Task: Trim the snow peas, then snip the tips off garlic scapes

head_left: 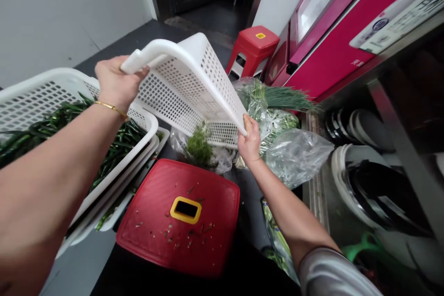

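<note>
Presently held: white perforated basket (187, 88), raised and tipped steeply above the red stool (180, 215).
Long axis: rim runs from upper left down to lower right; lower end points at bagged herbs (201, 150).
Left hand (116, 83): grip clenched on upper rim.
Right hand (249, 141): grip clasping lower rim corner.

Greens basket (41, 97): we see it cut off at the left edge.
Label (398, 18): we cannot read it.
Right hand (249, 141): we cannot see its fingertips behind the tilted basket (187, 88).
</note>
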Available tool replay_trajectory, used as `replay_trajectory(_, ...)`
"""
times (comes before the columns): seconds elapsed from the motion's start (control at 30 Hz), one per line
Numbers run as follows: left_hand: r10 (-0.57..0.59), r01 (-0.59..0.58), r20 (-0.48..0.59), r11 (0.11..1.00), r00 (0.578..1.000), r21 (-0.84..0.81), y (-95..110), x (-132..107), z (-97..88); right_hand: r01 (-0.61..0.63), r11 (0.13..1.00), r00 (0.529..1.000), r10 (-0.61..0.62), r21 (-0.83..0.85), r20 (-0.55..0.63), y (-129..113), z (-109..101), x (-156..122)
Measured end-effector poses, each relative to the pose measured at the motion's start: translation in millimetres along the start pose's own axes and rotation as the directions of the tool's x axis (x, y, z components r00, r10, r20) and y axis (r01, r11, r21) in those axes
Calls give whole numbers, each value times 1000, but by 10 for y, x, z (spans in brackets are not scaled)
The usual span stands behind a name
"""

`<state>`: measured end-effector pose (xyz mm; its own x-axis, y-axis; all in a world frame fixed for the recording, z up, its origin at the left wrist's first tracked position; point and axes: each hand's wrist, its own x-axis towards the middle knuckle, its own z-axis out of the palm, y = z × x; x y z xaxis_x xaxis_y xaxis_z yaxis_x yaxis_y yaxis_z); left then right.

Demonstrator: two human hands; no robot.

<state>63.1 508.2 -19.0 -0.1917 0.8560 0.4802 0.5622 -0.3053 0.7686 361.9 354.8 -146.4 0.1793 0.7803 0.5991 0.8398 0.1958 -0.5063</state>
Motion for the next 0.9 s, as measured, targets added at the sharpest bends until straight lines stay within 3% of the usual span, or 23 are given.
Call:
replay_trajectory(0.13, 57, -57, 4, 998, 998, -7, 59, -24, -11, 22, 1000, 1000, -21, 9, -7, 29, -15, -13)
replay_trajectory(0.23, 10, -10, 7, 1000, 1000, 3, 110, -16, -2, 18, 1000, 1000, -18, 12, -8, 65, -42, -9)
replay_trajectory(0.33, 37, -38, 65, 999, 997, 3, 159, 4, 49, -10, 1000, 1000, 10, 12, 0, 118, -71, 24)
replay_trajectory(0.43, -16, 15, 43, 1000, 999, 17, 222, 12, 144, -35, 999, 999, 35, -1, 28, 196, -121, 82)
replay_trajectory(0.53, 0, -2, 64, 999, 998, 43, 357, 21, 226, -26, 1000, 999, 26, -2, 37, 265, -260, 175)
replay_trajectory(0.63, 89, -91, 54, 996, 995, 22, 596, 17, 214, -50, 997, 998, 47, -53, -50, 277, -563, 330)
replay_trajectory(0.7, 265, -265, 31, 964, 964, -27, 769, -42, 162, -41, 992, 992, 26, -120, -122, 276, -829, 450)
replay_trajectory(0.77, 469, -471, -47, 878, 882, -81, 880, -181, 137, -39, 980, 984, 3, -198, -177, 318, -1077, 525)
replay_trajectory(0.83, 596, -607, -116, 785, 794, -123, 888, -402, 211, -66, 962, 971, 2, -263, -239, 449, -1244, 497)
replay_trajectory(0.9, 627, -606, 45, 767, 778, -211, 807, -669, 420, -130, 954, 956, 49, -269, -289, 675, -1304, 353)
